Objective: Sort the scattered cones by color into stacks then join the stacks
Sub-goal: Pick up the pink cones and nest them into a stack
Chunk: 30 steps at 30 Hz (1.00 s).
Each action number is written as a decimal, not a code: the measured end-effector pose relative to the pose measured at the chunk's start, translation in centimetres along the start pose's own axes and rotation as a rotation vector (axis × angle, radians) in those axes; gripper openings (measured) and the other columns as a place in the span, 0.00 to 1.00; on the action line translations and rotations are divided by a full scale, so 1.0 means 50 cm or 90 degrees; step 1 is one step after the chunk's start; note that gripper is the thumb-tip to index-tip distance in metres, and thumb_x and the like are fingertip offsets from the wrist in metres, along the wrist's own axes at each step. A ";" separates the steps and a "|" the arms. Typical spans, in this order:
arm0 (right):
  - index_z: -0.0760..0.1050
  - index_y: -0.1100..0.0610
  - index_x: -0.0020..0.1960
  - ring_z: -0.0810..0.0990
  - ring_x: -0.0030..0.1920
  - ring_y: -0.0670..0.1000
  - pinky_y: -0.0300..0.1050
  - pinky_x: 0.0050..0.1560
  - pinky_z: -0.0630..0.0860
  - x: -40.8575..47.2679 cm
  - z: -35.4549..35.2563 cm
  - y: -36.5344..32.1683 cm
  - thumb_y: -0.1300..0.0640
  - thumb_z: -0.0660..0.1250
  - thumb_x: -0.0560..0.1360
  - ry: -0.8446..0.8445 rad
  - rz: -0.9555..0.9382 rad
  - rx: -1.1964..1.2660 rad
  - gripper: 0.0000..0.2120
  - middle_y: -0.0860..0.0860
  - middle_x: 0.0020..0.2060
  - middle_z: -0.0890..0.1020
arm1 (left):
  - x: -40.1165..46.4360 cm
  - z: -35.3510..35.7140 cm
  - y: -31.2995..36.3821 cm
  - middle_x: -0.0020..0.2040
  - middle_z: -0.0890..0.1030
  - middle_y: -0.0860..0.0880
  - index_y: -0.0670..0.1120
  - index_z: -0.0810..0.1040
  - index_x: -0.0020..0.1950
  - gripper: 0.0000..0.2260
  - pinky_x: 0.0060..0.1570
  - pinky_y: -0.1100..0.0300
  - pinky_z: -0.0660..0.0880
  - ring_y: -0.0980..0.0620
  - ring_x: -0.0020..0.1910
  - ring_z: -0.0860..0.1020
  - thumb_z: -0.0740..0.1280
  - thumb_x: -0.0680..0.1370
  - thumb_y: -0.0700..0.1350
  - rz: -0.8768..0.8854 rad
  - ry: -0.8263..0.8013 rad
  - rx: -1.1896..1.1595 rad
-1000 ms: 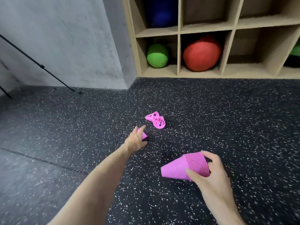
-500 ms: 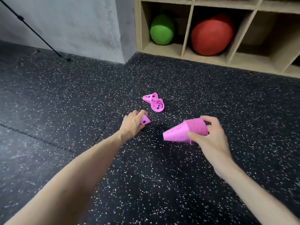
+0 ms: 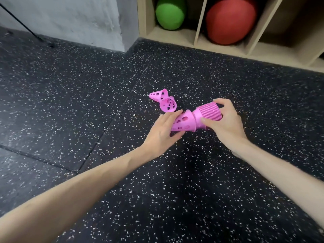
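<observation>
From the head camera, we see our right hand [image 3: 226, 123] clasping a stack of pink cones [image 3: 206, 115] lying on its side above the speckled black floor [image 3: 87, 102], its fingers [image 3: 220, 102] curled over the ribbed rims and the thumb pressed beneath. Our left hand [image 3: 162, 134] grips a single pink perforated cone [image 3: 184, 122], fingers closed along its side; the wide mouth of that cone is fitted over the narrow end of the stack, so the two are touching. Just beyond the stack, to its left, two more pink perforated cones [image 3: 163, 100] lie tipped over on the floor, touching one another. Well beyond the stack stands a wooden cubby shelf [image 3: 198, 35], with a green ball [image 3: 170, 13] in one compartment and a red ball [image 3: 231, 20] in the next. Far left of the stack, a thin black tripod leg [image 3: 22, 23] slants down along the grey wall [image 3: 70, 18].
</observation>
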State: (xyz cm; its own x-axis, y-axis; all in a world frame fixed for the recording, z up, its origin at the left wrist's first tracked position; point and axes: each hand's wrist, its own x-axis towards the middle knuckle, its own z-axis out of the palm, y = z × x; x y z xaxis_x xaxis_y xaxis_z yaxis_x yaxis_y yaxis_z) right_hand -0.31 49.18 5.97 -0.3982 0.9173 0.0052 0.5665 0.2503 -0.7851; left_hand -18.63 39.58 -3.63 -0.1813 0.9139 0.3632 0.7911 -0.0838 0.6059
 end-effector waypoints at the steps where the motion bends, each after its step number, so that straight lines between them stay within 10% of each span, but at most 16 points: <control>1: 0.66 0.49 0.72 0.78 0.50 0.42 0.31 0.42 0.67 0.001 0.007 0.005 0.58 0.76 0.74 -0.011 0.002 0.008 0.32 0.48 0.56 0.80 | 0.001 0.004 0.000 0.70 0.74 0.49 0.45 0.65 0.79 0.29 0.67 0.60 0.67 0.52 0.65 0.71 0.69 0.81 0.49 -0.004 -0.003 -0.012; 12: 0.63 0.47 0.74 0.77 0.53 0.44 0.34 0.46 0.69 0.015 0.052 0.056 0.57 0.75 0.75 -0.076 0.004 0.027 0.33 0.47 0.55 0.77 | 0.000 0.048 -0.027 0.67 0.78 0.51 0.45 0.71 0.76 0.28 0.63 0.76 0.64 0.60 0.62 0.74 0.73 0.78 0.51 -0.020 -0.003 -0.065; 17: 0.61 0.45 0.74 0.77 0.50 0.46 0.37 0.41 0.69 0.016 0.047 0.088 0.59 0.74 0.74 -0.020 0.024 0.021 0.34 0.48 0.53 0.77 | 0.051 0.055 -0.026 0.67 0.78 0.55 0.55 0.73 0.75 0.19 0.62 0.62 0.73 0.60 0.61 0.76 0.60 0.84 0.56 -0.141 0.056 -0.145; 22: 0.60 0.45 0.74 0.77 0.55 0.50 0.37 0.43 0.69 0.019 0.046 0.117 0.58 0.74 0.74 -0.001 0.049 0.035 0.35 0.49 0.54 0.77 | 0.133 0.098 -0.063 0.77 0.68 0.46 0.60 0.70 0.76 0.25 0.76 0.42 0.61 0.42 0.75 0.64 0.57 0.81 0.66 -0.278 -0.009 -0.093; 30: 0.60 0.44 0.74 0.76 0.53 0.46 0.34 0.41 0.66 0.018 0.019 0.127 0.58 0.74 0.75 0.010 0.054 0.031 0.34 0.48 0.54 0.77 | 0.135 0.112 -0.080 0.74 0.74 0.48 0.44 0.72 0.76 0.27 0.74 0.51 0.67 0.47 0.73 0.71 0.66 0.81 0.57 -0.297 0.067 -0.102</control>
State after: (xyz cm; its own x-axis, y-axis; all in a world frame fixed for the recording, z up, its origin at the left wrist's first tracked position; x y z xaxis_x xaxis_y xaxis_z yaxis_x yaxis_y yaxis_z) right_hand 2.23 51.29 0.41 -0.3383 0.9396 -0.0525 0.5616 0.1568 -0.8124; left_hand -19.76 48.30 -7.57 -0.5590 0.8241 0.0918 0.5134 0.2570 0.8188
